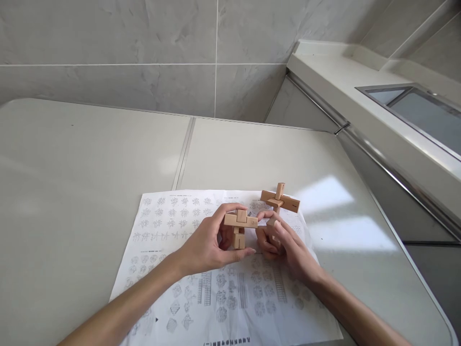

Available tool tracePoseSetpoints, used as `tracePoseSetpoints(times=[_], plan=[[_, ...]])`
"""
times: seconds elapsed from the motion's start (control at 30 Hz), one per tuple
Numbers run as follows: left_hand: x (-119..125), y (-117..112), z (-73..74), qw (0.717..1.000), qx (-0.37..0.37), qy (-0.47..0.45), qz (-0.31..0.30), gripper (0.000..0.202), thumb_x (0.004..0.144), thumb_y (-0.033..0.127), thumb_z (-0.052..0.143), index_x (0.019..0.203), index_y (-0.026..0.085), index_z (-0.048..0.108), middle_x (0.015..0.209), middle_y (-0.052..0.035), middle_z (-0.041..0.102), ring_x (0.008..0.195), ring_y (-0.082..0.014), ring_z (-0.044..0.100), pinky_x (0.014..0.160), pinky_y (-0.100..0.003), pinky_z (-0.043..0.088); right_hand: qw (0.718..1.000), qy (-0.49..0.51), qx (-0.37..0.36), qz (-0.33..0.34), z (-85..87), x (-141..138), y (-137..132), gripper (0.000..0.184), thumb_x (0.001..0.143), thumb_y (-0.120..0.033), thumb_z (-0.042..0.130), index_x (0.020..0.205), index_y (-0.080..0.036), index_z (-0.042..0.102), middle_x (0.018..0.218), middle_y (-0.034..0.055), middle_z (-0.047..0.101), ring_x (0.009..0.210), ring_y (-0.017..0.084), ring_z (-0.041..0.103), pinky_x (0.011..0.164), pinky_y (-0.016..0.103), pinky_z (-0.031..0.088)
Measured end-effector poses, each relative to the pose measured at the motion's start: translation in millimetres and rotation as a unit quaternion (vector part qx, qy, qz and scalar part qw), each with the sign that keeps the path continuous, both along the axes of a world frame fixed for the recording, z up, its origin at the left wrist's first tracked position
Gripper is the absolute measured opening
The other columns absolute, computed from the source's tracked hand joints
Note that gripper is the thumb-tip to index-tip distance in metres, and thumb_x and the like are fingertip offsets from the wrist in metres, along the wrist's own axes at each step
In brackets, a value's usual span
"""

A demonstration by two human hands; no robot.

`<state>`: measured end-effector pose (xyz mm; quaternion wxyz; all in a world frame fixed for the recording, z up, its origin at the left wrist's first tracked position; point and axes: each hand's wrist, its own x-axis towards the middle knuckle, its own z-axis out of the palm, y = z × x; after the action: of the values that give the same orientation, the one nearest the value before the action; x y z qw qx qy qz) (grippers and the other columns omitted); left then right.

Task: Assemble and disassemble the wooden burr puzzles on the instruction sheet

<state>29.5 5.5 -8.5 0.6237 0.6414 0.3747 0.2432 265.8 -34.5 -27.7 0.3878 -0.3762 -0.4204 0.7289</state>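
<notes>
My left hand (pixel 209 242) is closed around a partly joined wooden burr puzzle (pixel 240 220), its thumb below and fingers above and behind. This puzzle has one bar lying crosswise, with other notched pieces through and under it. Just to the right, my right hand (pixel 284 242) pinches a small wooden puzzle piece (pixel 272 223), most of which the fingers cover. Its fingertips come close to the right end of the crosswise bar; whether they touch it I cannot tell. Behind the right hand stands a second cross-shaped wooden assembly (pixel 290 203), with one short bar pointing up.
Under both hands lies a white instruction sheet (pixel 126 288) printed with many small puzzle drawings. It rests on a pale, glossy table (pixel 72 192) with a seam across it. A tiled wall (pixel 108 38) is behind, and a white counter (pixel 331 72) with a metal-framed inset runs along the right.
</notes>
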Motion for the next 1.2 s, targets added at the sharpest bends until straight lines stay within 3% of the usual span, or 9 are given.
tracePoseSetpoints(times=[0.23, 0.43, 0.53, 0.7, 0.8, 0.93, 1.03, 1.2], plan=[[1, 0, -0.7, 1.0, -0.002, 0.005, 0.009, 0.073, 0.088, 0.052, 0.086, 0.145, 0.032, 0.045, 0.073, 0.0078, 0.053, 0.063, -0.0128, 0.048, 0.057, -0.026, 0.043, 0.999, -0.038, 0.004, 0.004, 5.9, -3, 3, 0.044, 0.115, -0.056, 0.044, 0.086, -0.024, 0.045, 0.073, -0.0051, 0.039, 0.06, 0.013, 0.026, 0.054, 0.029, 0.024], [1, 0, -1.3, 1.0, -0.018, 0.001, 0.02, 0.075, 0.087, 0.052, 0.087, 0.145, 0.033, 0.043, 0.081, 0.0051, 0.059, 0.065, -0.0139, 0.054, 0.058, -0.027, 0.046, 0.99, -0.116, 0.08, 0.014, 3.2, 1, 3, 0.043, 0.109, -0.06, 0.059, 0.09, -0.022, 0.06, 0.072, -0.0038, 0.043, 0.06, 0.013, 0.032, 0.055, 0.029, 0.026], [1, 0, -1.6, 1.0, -0.015, -0.004, 0.026, 0.073, 0.088, 0.05, 0.086, 0.144, 0.033, 0.044, 0.083, 0.0044, 0.06, 0.067, -0.0143, 0.055, 0.058, -0.027, 0.045, 0.988, -0.121, 0.092, 0.022, 1.8, 2, 2, 0.044, 0.109, -0.062, 0.057, 0.092, -0.022, 0.063, 0.068, -0.0045, 0.041, 0.058, 0.013, 0.03, 0.054, 0.029, 0.025], [0, 0, -0.9, 0.999, -0.018, 0.009, 0.031, 0.073, 0.085, 0.043, 0.089, 0.142, 0.033, 0.045, 0.075, 0.0079, 0.052, 0.065, -0.0133, 0.05, 0.057, -0.026, 0.043, 0.993, -0.099, 0.056, 0.025, 10.4, -3, 2, 0.041, 0.115, -0.059, 0.044, 0.095, -0.024, 0.053, 0.071, -0.0054, 0.038, 0.06, 0.014, 0.029, 0.056, 0.029, 0.027], [0, 1, 1.1, 0.999, -0.023, 0.006, 0.033, 0.071, 0.087, 0.043, 0.088, 0.142, 0.033, 0.044, 0.076, 0.0077, 0.052, 0.066, -0.0137, 0.051, 0.059, -0.026, 0.044, 0.992, -0.108, 0.052, 0.032, 14.4, -4, 2, 0.04, 0.115, -0.057, 0.046, 0.092, -0.025, 0.049, 0.074, -0.0047, 0.041, 0.062, 0.014, 0.032, 0.058, 0.029, 0.029], [0, 3, 3.0, 0.999, -0.036, -0.009, 0.029, 0.071, 0.087, 0.039, 0.088, 0.142, 0.033, 0.043, 0.088, 0.0041, 0.061, 0.074, -0.0155, 0.059, 0.063, -0.028, 0.049, 0.985, -0.145, 0.079, 0.057, 12.9, -3, 3, 0.042, 0.11, -0.061, 0.054, 0.091, -0.023, 0.054, 0.072, -0.0035, 0.048, 0.062, 0.014, 0.037, 0.058, 0.03, 0.029], [1, 2, 2.5, 0.999, -0.03, -0.019, 0.038, 0.069, 0.087, 0.036, 0.088, 0.141, 0.033, 0.045, 0.083, 0.0061, 0.059, 0.071, -0.0143, 0.057, 0.062, -0.026, 0.047, 0.984, -0.153, 0.079, 0.039, 10.7, -3, 4, 0.048, 0.107, -0.065, 0.059, 0.083, -0.023, 0.052, 0.068, -0.0037, 0.047, 0.06, 0.014, 0.035, 0.056, 0.029, 0.028], [1, 1, 1.3, 0.998, -0.025, -0.016, 0.047, 0.069, 0.086, 0.037, 0.089, 0.139, 0.033, 0.046, 0.084, 0.0061, 0.059, 0.071, -0.0136, 0.057, 0.06, -0.026, 0.047, 0.985, -0.158, 0.068, 0.034, 10.0, -4, 5, 0.057, 0.105, -0.072, 0.054, 0.075, -0.024, 0.046, 0.065, -0.0035, 0.045, 0.058, 0.014, 0.035, 0.055, 0.03, 0.028]])
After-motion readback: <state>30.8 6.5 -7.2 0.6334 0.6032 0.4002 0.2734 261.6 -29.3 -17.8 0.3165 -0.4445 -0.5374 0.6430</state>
